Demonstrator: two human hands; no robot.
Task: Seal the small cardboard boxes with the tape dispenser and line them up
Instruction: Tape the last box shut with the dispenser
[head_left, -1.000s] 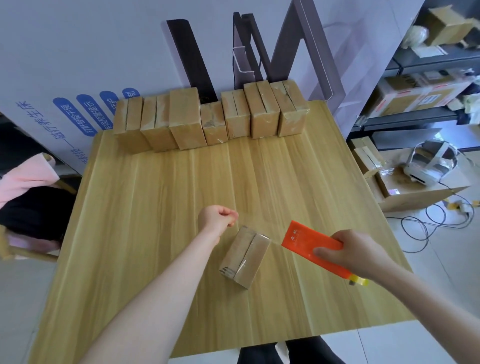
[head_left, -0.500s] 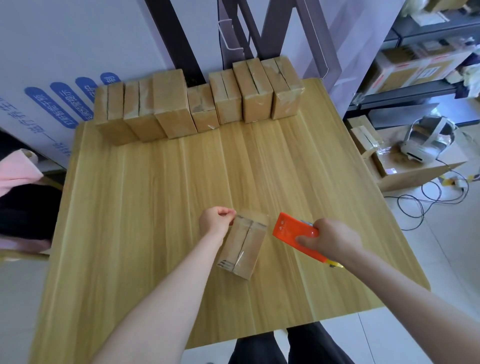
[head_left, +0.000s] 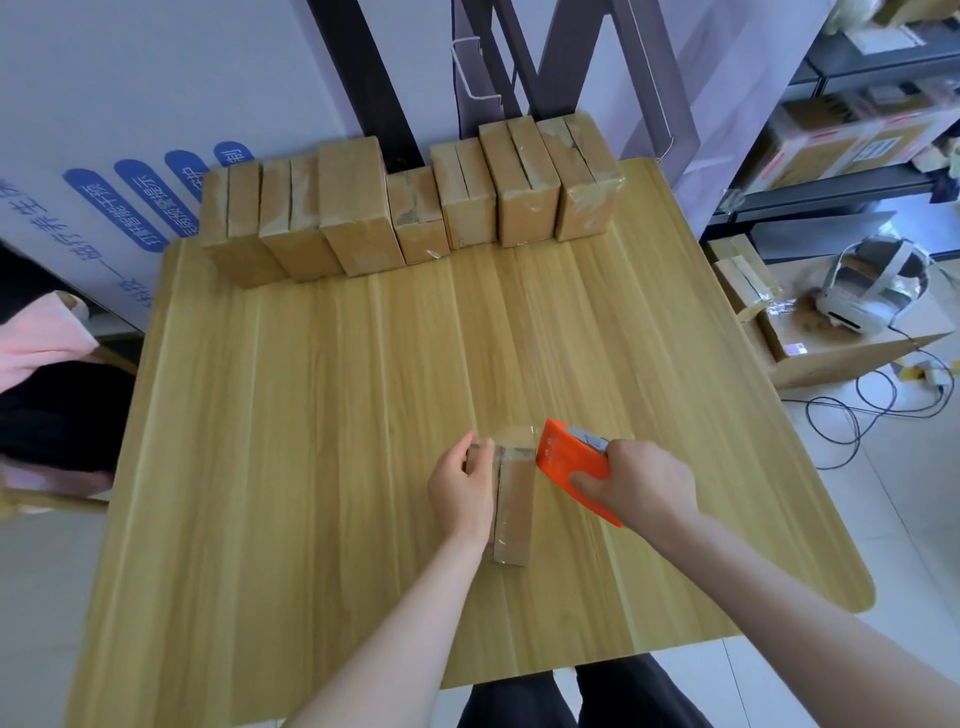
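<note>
While the left hand (head_left: 462, 488) clasps the small box (head_left: 514, 499) with curled fingers (head_left: 475, 452) near the front of the desk (head_left: 311, 415), and the right hand (head_left: 636, 483) grips the tape dispenser (head_left: 566, 457) at its far end, a slack hold could let the box slide, creasing or misaligning the tape (head_left: 514, 434).

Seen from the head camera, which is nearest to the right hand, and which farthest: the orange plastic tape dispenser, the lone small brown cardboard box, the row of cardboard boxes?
1. The orange plastic tape dispenser: gripped in the right hand itself.
2. The lone small brown cardboard box: just to its left.
3. The row of cardboard boxes: at the far edge of the wooden table.
</note>
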